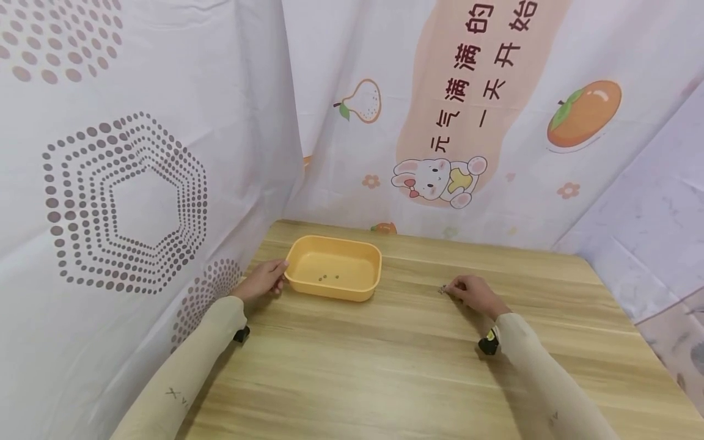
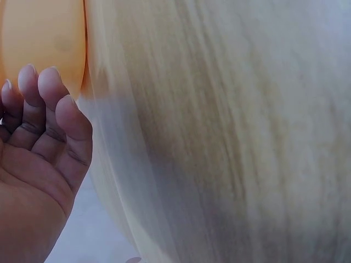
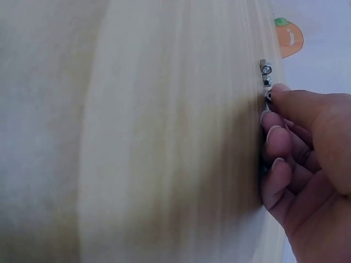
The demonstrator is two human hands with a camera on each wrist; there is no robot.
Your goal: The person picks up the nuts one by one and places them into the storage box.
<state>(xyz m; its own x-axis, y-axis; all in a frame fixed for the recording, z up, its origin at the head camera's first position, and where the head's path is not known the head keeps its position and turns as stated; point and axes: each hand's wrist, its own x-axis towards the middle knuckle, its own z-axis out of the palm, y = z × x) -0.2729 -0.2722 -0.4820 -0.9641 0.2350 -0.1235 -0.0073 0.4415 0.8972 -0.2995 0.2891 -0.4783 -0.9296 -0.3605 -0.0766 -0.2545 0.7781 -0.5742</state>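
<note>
Gripping the near end of a yellow tub with the left hand, at the rim, with fingers bent up beside the outer wall. Resting flat on the wooden counter, just to the right of that hand, and containing three small grey bits, loose on the bottom and too tiny to make out clearly. Well to the right of the tub, pinching a small metal nut between thumb and forefinger of the right hand, low at the counter, with the other fingers curled in. Just past the right thumb tip, to be seen close together: more nuts. Dressed in pale sleeves behind both hands. Beyond both hands, hung with a white curtain printed with fruit and a rabbit.
</note>
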